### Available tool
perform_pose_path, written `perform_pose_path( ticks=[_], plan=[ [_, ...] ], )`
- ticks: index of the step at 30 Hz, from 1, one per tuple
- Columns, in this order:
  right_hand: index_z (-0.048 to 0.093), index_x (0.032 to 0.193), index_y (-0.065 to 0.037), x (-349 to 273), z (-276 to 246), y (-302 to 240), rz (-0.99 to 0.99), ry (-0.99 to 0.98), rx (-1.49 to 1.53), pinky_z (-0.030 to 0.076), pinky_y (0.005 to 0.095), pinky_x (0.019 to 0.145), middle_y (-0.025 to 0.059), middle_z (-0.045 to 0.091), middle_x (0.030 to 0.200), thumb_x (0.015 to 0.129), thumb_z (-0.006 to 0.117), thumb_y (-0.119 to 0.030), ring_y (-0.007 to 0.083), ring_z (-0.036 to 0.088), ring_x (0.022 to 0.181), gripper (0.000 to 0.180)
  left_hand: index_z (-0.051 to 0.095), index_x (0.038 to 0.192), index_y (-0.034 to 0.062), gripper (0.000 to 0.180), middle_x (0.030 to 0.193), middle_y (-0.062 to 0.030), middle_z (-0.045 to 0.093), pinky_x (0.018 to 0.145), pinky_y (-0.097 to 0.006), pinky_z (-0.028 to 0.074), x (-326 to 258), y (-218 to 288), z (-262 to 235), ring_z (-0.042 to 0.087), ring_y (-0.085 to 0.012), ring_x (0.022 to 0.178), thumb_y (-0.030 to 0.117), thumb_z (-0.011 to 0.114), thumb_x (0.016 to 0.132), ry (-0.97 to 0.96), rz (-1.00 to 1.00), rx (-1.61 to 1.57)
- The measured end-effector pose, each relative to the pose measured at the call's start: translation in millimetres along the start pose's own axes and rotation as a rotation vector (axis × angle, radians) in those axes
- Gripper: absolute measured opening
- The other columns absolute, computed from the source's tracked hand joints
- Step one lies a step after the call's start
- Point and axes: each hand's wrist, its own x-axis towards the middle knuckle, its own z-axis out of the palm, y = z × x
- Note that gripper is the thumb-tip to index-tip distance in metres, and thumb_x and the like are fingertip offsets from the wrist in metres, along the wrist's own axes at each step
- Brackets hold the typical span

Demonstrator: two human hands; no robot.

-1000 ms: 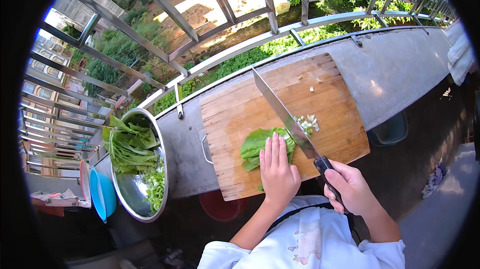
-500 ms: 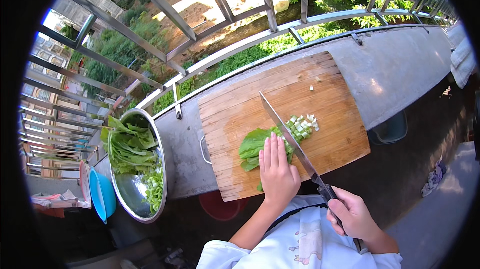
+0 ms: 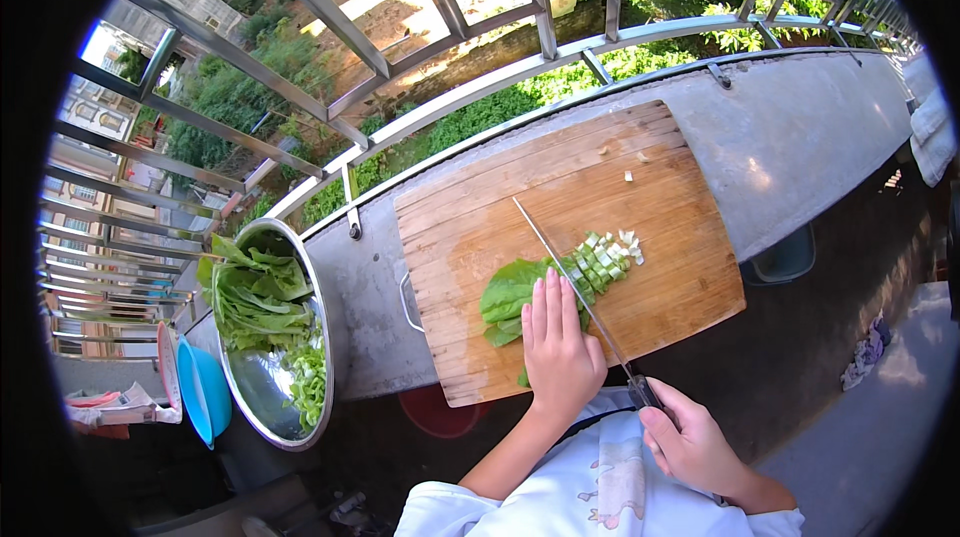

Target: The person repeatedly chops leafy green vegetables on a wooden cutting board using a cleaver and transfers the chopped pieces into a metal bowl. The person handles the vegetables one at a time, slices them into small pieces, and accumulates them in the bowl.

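Note:
A wooden cutting board (image 3: 660, 297) lies on the ledge in front of me. My left hand (image 3: 562, 352) rests flat on a bunch of leafy greens (image 3: 508, 299), fingers stretched out toward the far side. My right hand (image 3: 700, 442) is closed around the black handle of a long kitchen knife (image 3: 600, 322). The blade slants across the greens just right of my left fingers, seen almost edge-on. Diced pale-green stem pieces (image 3: 608, 259) sit against the blade's right side. A few small bits (image 3: 628, 176) lie near the board's far edge.
At left stands a steel bowl (image 3: 252, 382) with whole leaves (image 3: 260, 297) and chopped greens (image 3: 306, 382). Beside it is a blue basin (image 3: 205, 392). A metal railing (image 3: 450, 119) borders the far side of the concrete ledge (image 3: 790, 142). Below are a red basin (image 3: 440, 413) and a grey tub (image 3: 785, 259).
The knife has come down into the greens and its blade has turned upright, now showing edge-on. My right hand has shifted slightly. My left hand stays on the greens.

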Motion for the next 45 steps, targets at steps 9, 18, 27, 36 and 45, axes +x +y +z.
perform_pose_path(
  ticks=[9,18,27,36,45],
  plan=[
    [0.048,0.117,-0.002,76,-5,-35,-0.03,-0.145,0.138,0.031,0.0188,0.033,-0.0036,0.041,0.057,0.097,0.044,-0.028,0.0026,0.037,0.037,0.034,0.039,0.131,-0.0031,0.061,0.135,-0.0236,0.038,0.102,-0.057,0.02,6,3,-20,0.034,-0.0363,0.127,0.015,0.055,0.074,-0.098,-0.004,-0.064],
    [0.048,0.119,-0.001,61,-26,-30,-0.029,-0.098,0.209,0.031,0.0188,0.032,-0.0021,0.043,0.057,0.097,0.044,-0.026,0.0034,0.038,0.035,0.034,0.05,0.124,0.0051,0.051,0.118,-0.0135,0.053,0.096,-0.042,0.034,19,-27,-21,0.048,-0.0302,0.112,-0.006,0.054,0.074,0.036,0.115,0.016],
    [0.043,0.128,0.001,16,-31,-25,-0.062,-0.091,0.223,0.034,0.0181,0.037,-0.0012,0.046,0.06,0.096,0.046,-0.022,0.0034,0.04,0.04,0.04,0.05,0.122,-0.001,0.044,0.125,-0.0149,0.05,0.099,-0.044,0.03,14,-30,-10,0.045,-0.0305,0.117,0.001,0.056,0.078,0.073,0.113,0.049],
    [0.04,0.129,0.002,-9,-30,-13,-0.009,-0.104,0.136,0.035,0.0178,0.04,-0.0009,0.047,0.063,0.095,0.048,-0.019,0.0032,0.041,0.044,0.041,0.045,0.126,-0.0023,0.044,0.129,-0.0174,0.046,0.103,-0.045,0.026,2,-22,-7,0.04,-0.0305,0.124,0.008,0.051,0.083,0.035,0.067,0.095],
    [0.041,0.129,0.001,-15,-28,-10,0.052,-0.139,0.17,0.035,0.0175,0.041,-0.001,0.048,0.064,0.095,0.048,-0.018,0.0032,0.041,0.045,0.04,0.038,0.132,-0.0033,0.05,0.137,-0.0185,0.039,0.107,-0.046,0.023,0,-13,-12,0.035,-0.0326,0.128,0.011,0.049,0.085,0.001,-0.003,-0.03]
  ],
)
